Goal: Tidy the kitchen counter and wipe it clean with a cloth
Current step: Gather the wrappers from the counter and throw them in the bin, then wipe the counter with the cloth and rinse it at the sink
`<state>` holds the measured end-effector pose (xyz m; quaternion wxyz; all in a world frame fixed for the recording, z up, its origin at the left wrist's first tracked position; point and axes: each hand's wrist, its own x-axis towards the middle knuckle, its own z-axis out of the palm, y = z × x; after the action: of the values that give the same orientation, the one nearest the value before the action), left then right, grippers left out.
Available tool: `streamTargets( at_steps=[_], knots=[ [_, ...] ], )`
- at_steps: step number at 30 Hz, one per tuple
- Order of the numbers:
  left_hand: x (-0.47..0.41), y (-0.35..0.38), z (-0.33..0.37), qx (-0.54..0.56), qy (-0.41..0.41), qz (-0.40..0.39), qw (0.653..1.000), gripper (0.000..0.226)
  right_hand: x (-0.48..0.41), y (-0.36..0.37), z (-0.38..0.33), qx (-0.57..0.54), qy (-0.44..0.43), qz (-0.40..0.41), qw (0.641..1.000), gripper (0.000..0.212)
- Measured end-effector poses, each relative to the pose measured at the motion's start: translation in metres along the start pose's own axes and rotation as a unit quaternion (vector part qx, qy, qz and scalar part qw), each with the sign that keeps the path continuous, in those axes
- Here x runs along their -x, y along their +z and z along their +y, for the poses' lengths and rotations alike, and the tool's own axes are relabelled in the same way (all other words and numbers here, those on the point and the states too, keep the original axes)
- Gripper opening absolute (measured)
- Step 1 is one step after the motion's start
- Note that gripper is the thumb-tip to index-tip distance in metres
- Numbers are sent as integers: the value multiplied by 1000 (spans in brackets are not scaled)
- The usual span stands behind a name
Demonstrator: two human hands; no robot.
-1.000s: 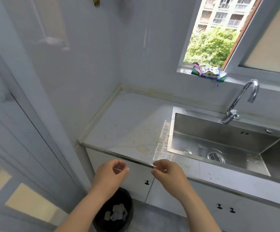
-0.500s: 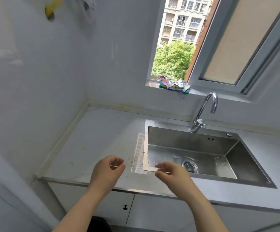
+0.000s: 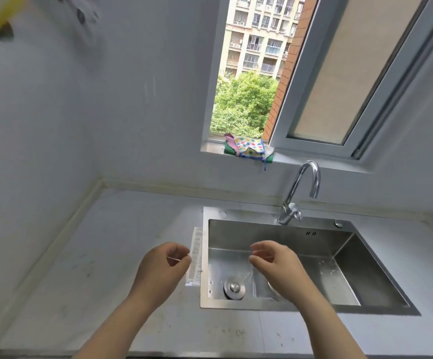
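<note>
Counter (image 3: 122,242) lies speckled; left hand (image 3: 162,268) pinches a sliver (image 3: 174,259), right hand (image 3: 275,265) curls (hold unclear).

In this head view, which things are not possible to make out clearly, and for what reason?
1. Thin pale sliver pinched by the left hand: too small to identify.
2. Right hand: whether its curled fingers hold anything is unclear.
3. Pale strip beside the sink: markings blurred, lower part behind the left hand.
4. Yellow object, top left: blurred, cut by the frame edge.
</note>
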<state>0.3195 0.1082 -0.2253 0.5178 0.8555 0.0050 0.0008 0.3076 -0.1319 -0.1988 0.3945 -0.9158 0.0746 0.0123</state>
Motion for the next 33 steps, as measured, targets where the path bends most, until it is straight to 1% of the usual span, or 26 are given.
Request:
streamTargets(
  at_steps=[4,9,11,16,19,22,24,27,29,33],
  knots=[
    [-44,17,19,-16,11,17,1000,10,-61,-27,5,14,-37,15,999,21],
    [-104,44,44,-34,9,50,998,10,-162,-62,10,52,-62,2,997,27],
    [-126,54,53,-41,4,58,997,9,-207,-71,11,73,-77,11,994,29],
    [-178,79,74,-49,-6,73,996,13,-325,-82,5,133,-123,38,983,37],
    [-206,89,79,-59,-18,83,995,13,-388,-80,-2,179,-144,60,971,34],
    [-227,95,81,-73,-24,87,993,14,-440,-74,-2,215,-148,61,963,35],
    [-239,96,82,-78,-27,90,993,15,-466,-71,1,230,-152,58,960,34],
    [-259,99,83,-78,-32,98,992,14,-492,-66,8,264,-171,43,948,28],
    [-269,102,84,-76,-33,101,991,14,-499,-64,14,274,-191,40,942,22],
    [-280,109,82,-72,-38,94,992,13,-497,-62,27,272,-248,63,928,20]
  ],
)
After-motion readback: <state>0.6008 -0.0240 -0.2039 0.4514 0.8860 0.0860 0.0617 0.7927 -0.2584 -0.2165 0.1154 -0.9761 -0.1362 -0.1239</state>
